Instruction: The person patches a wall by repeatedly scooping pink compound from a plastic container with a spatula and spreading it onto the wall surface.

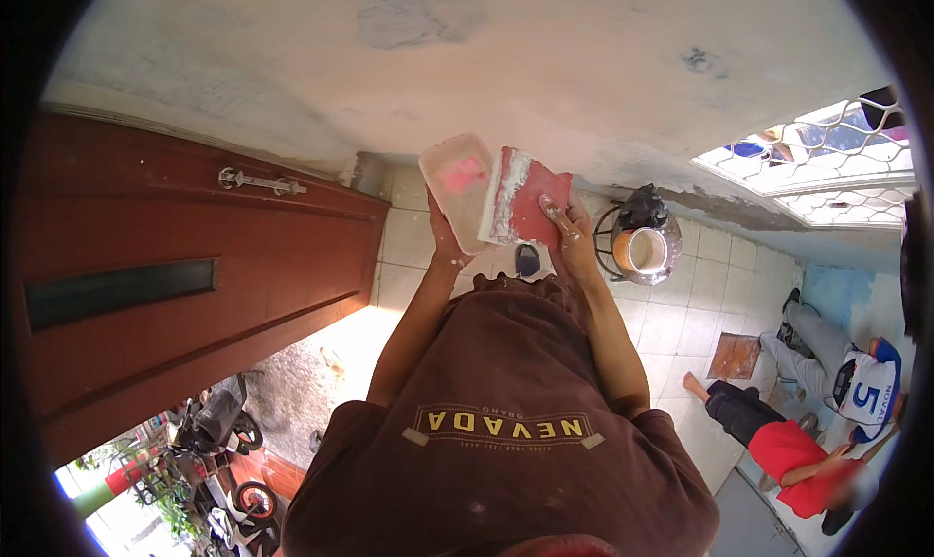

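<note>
My left hand (pixel 447 238) is closed around the lower left side of a pale, translucent rectangular plastic tub (pixel 455 215) with a pink smear inside. In my right hand (pixel 574 234) is a flat red putty spreader (pixel 545 189), fingers and thumb gripping its right side. White putty (pixel 510 195) coats the spreader's left part, which overlaps the tub's right rim. Whitish smudges mark my right fingers. Both things are held in front of my body, close to the pale wall (pixel 545 61), which bears grey, patchy spots.
A reddish-brown door (pixel 156 236) with a metal handle (pixel 261 181) stands at left. On the right, a white bucket (pixel 646 251) and a black plastic bag (pixel 643 207) rest on a round stool. Two people (pixel 808 455) are farther right, near a window grille (pixel 827 158). Motorcycles (pixel 219 416) stand lower left.
</note>
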`<state>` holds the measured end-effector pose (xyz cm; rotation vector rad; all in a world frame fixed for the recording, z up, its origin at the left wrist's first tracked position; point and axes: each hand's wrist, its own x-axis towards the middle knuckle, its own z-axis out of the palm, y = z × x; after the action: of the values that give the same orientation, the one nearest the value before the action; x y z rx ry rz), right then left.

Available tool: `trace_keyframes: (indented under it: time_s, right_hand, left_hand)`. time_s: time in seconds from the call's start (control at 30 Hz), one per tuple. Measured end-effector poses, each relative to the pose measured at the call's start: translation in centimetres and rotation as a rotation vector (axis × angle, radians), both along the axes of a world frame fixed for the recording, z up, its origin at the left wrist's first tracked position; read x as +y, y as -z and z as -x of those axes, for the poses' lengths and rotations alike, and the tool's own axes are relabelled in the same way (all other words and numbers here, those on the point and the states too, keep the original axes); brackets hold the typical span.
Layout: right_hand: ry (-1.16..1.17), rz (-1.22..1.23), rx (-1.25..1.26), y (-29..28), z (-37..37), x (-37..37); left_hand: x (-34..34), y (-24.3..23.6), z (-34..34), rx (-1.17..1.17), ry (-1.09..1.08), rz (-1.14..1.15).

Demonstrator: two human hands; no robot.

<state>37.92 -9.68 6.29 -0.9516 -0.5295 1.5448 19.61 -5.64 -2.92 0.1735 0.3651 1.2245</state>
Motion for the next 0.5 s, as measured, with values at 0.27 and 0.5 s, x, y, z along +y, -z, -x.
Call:
trace_keyframes:
  time_s: [0.27,0.5]
  right_hand:
    - [-0.038,0.201,0.459,8.0,-5.4,2.8]
    - [0.046,0.44,0.377,21.6,-4.1,13.6]
  left_hand:
    - [-4.3,3.6,1.6,0.235,-0.179,0.035]
    - [-7.1,1.0,0.9,0.177,-0.427,0.186]
